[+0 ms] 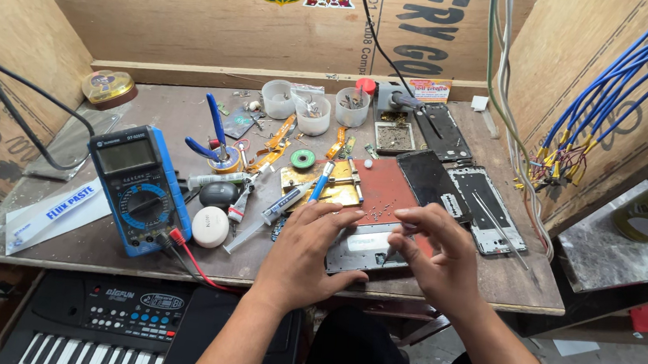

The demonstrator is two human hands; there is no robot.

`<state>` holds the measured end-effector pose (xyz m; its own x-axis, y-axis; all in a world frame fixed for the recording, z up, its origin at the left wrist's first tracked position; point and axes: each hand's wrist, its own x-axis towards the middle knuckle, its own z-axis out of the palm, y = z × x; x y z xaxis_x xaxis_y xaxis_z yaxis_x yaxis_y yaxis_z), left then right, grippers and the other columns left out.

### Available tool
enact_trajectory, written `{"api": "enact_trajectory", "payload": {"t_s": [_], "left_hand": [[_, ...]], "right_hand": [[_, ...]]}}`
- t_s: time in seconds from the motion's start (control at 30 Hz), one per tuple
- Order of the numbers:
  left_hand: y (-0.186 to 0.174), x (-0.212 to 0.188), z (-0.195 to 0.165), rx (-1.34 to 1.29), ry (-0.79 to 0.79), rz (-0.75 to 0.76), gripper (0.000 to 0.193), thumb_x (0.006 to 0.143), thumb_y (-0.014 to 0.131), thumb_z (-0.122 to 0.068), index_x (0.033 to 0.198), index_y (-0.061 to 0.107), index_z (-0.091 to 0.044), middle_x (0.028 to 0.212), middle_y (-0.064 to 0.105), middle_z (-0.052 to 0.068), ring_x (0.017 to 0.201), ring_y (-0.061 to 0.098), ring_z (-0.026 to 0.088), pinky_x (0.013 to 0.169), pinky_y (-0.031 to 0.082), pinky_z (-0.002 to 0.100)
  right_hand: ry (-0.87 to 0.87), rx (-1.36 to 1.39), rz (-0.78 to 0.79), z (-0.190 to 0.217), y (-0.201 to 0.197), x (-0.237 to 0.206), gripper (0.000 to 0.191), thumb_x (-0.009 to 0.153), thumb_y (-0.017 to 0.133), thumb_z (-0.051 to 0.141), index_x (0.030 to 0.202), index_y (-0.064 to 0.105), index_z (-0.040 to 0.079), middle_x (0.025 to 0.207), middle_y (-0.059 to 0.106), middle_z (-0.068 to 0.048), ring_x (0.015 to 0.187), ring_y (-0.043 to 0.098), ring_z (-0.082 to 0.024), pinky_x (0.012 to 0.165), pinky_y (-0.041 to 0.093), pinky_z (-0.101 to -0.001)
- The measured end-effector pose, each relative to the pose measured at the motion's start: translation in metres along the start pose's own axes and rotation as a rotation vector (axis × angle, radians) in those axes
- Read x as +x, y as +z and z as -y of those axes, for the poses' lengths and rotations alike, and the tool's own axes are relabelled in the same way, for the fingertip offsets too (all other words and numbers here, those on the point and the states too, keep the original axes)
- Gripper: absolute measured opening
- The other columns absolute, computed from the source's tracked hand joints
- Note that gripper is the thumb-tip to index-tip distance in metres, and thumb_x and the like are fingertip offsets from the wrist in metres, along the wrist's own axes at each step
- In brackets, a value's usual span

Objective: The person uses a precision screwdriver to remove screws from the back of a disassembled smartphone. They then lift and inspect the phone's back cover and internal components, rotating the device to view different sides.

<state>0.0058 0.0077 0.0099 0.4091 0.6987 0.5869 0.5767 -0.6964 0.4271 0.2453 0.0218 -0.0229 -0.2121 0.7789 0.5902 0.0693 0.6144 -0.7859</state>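
Opened phone (365,250) lying at workbench (511,280) front edge, partly hidden beneath both hands. Left hand (303,260) pressed flat, fingers spread; right hand (435,250) pinching a small dark tool (388,255), tip hard to make out.

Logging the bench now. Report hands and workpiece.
Left hand flat on phone chassis. Right hand pinching a small dark tool at its edge. Loose screws on red mat close behind.
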Motion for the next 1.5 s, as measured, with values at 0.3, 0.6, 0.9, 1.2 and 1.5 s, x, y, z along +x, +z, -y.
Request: {"api": "enact_trajectory", "payload": {"t_s": [0.3, 0.6, 0.9, 1.2, 1.5], "left_hand": [[0.000, 0.001, 0.000, 0.000, -0.003, 0.005, 0.079, 0.065, 0.092, -0.037, 0.133, 0.060, -0.012, 0.132, 0.063, 0.008, 0.130, 0.053, 0.031, 0.114, 0.037, 0.048], [0.001, 0.001, 0.000, 0.003, 0.001, 0.012, 0.079, 0.066, 0.092, -0.037, 0.134, 0.059, -0.012, 0.132, 0.064, 0.007, 0.131, 0.053, 0.030, 0.114, 0.037, 0.048], [0.000, 0.000, 0.001, 0.009, -0.003, 0.014, 0.078, 0.066, 0.092, -0.038, 0.133, 0.059, -0.013, 0.132, 0.064, 0.007, 0.131, 0.053, 0.031, 0.114, 0.037, 0.049], [0.001, 0.000, 0.001, 0.019, -0.003, 0.008, 0.078, 0.066, 0.091, -0.038, 0.132, 0.059, -0.013, 0.132, 0.064, 0.007, 0.131, 0.052, 0.031, 0.114, 0.037, 0.049], [-0.001, 0.000, 0.000, -0.018, 0.000, -0.021, 0.081, 0.065, 0.092, -0.040, 0.134, 0.060, -0.014, 0.132, 0.064, 0.007, 0.132, 0.053, 0.030, 0.115, 0.037, 0.049]], "right_hand": [[-0.071, -0.043, -0.022, 0.012, -0.002, 0.007, 0.040, 0.095, 0.071, 0.000, 0.133, 0.063, 0.005, 0.110, 0.066, -0.009, 0.107, 0.070, -0.017, 0.094, 0.059, -0.0324], [-0.118, -0.148, 0.042, 0.012, -0.008, 0.006, 0.045, 0.094, 0.074, 0.008, 0.137, 0.060, 0.008, 0.107, 0.068, -0.007, 0.103, 0.073, -0.017, 0.089, 0.063, -0.0335], [0.046, -0.263, 0.096, 0.007, -0.007, 0.008, 0.087, 0.082, 0.081, 0.003, 0.154, 0.036, 0.017, 0.106, 0.068, -0.010, 0.101, 0.074, -0.019, 0.091, 0.064, -0.0344], [0.043, 0.047, 0.142, 0.020, -0.012, 0.012, 0.077, 0.097, 0.060, -0.008, 0.158, 0.024, 0.021, 0.122, 0.068, -0.017, 0.110, 0.072, -0.022, 0.098, 0.063, -0.0392], [0.011, -0.028, 0.018, 0.007, -0.024, 0.047, 0.084, 0.096, 0.063, -0.004, 0.160, 0.014, 0.020, 0.119, 0.067, -0.015, 0.109, 0.070, -0.019, 0.097, 0.058, -0.0346]]}}
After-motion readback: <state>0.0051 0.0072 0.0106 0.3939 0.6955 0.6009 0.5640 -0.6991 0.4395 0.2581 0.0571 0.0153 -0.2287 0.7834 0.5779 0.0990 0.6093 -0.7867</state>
